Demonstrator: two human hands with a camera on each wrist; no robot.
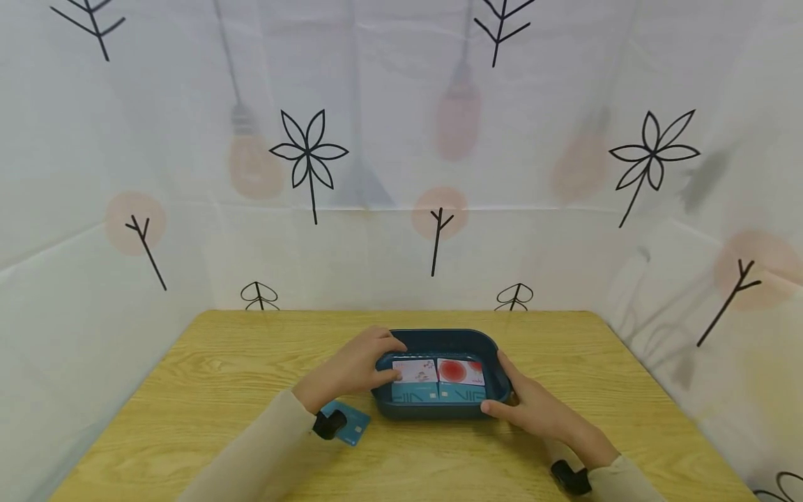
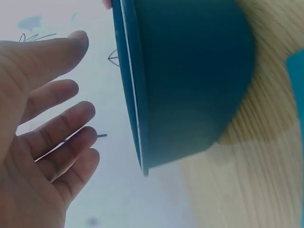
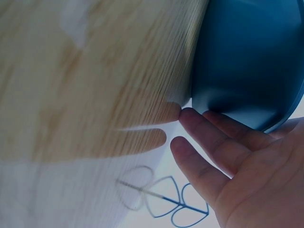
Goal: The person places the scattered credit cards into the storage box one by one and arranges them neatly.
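Note:
A dark blue plastic basin [image 1: 433, 413] stands on the table. Side by side at its bottom lie two white cards with red or pink prints [image 1: 461, 371] and two teal cards [image 1: 463, 393] marked VIP. Over the basin's left end hovers my left hand [image 1: 360, 366], holding nothing; in the left wrist view its relaxed fingers [image 2: 66, 130] are apart from the rim. My right hand [image 1: 542, 411] grips the basin's right end, thumb at the near corner of the rim, fingers [image 3: 213, 137] against the outer wall. Another blue card [image 1: 354, 427] lies partly hidden under my left wrist.
The wooden table [image 1: 263, 348] extends around the basin on all sides. Behind it and at both sides hangs a white cloth [image 1: 376, 265] printed with black plants and pink light bulbs. Black bands [image 1: 569, 478] circle both wrists.

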